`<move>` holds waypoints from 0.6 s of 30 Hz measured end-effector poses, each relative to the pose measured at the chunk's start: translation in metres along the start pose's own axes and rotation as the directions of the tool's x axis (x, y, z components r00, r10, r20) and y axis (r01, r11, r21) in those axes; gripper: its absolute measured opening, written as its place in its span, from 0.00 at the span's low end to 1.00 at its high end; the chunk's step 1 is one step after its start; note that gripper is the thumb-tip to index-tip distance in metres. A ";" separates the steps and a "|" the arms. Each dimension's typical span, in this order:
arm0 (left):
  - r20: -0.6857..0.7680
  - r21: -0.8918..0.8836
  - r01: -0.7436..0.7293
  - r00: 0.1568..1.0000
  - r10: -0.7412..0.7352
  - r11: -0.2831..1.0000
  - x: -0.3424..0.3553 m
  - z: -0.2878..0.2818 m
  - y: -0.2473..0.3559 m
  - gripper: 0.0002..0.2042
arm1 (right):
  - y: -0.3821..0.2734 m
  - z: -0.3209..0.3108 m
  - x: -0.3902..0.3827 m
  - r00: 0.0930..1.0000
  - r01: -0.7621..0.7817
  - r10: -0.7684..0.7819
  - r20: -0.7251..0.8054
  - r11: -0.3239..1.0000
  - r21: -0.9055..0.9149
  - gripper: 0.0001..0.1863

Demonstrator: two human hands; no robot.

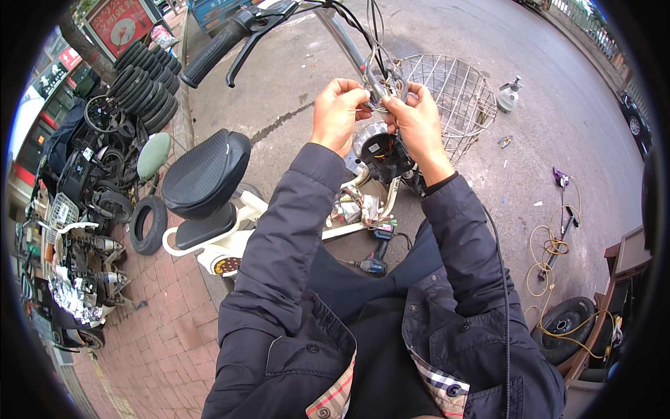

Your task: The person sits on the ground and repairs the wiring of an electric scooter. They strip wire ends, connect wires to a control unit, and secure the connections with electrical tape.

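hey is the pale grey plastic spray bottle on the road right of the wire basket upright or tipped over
Upright: the pale grey plastic spray bottle stands on its base, spray head on top.

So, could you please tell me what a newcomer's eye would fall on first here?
Probably the left hand and right hand, close together at thin wires near the top centre. Next might come the black seat to their lower left and the metal basket beyond them to the right, then the stacked tyres at the upper left.
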State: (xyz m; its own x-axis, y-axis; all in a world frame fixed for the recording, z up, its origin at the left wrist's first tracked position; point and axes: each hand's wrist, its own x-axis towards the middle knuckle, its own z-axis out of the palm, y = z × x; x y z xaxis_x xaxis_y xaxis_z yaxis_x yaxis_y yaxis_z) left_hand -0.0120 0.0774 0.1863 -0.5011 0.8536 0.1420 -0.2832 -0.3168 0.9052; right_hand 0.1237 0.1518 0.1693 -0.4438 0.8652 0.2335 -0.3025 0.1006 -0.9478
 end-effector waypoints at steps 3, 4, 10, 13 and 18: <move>0.006 0.009 -0.017 1.000 0.017 1.000 0.000 0.001 -0.001 0.07 | 0.001 0.002 0.001 1.000 0.012 -0.014 -0.025 0.997 -0.075 0.25; 0.006 0.024 -0.027 1.000 0.027 0.999 0.000 0.002 -0.001 0.07 | 0.000 0.003 0.002 1.000 0.005 -0.008 -0.030 0.995 -0.104 0.25; 0.135 0.049 -0.074 0.989 0.067 0.996 0.003 0.005 0.001 0.06 | -0.015 0.002 0.015 0.998 -0.055 0.044 -0.043 0.954 -0.295 0.26; 0.163 0.088 -0.111 0.982 0.096 0.990 0.003 0.003 0.003 0.08 | -0.022 -0.001 0.018 0.989 -0.134 0.143 0.023 0.964 -0.229 0.22; 0.239 0.083 -0.126 0.965 0.103 0.989 0.000 -0.003 -0.001 0.15 | -0.023 -0.009 0.014 0.981 -0.179 0.188 0.051 0.973 -0.147 0.20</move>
State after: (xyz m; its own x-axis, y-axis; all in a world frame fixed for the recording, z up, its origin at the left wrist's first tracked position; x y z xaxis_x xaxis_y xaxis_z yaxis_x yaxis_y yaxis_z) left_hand -0.0142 0.0764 0.1841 -0.3173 0.8904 0.3262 -0.1487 -0.3865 0.9102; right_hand 0.1322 0.1656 0.1921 -0.5354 0.8423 0.0621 -0.0914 0.0153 -0.9957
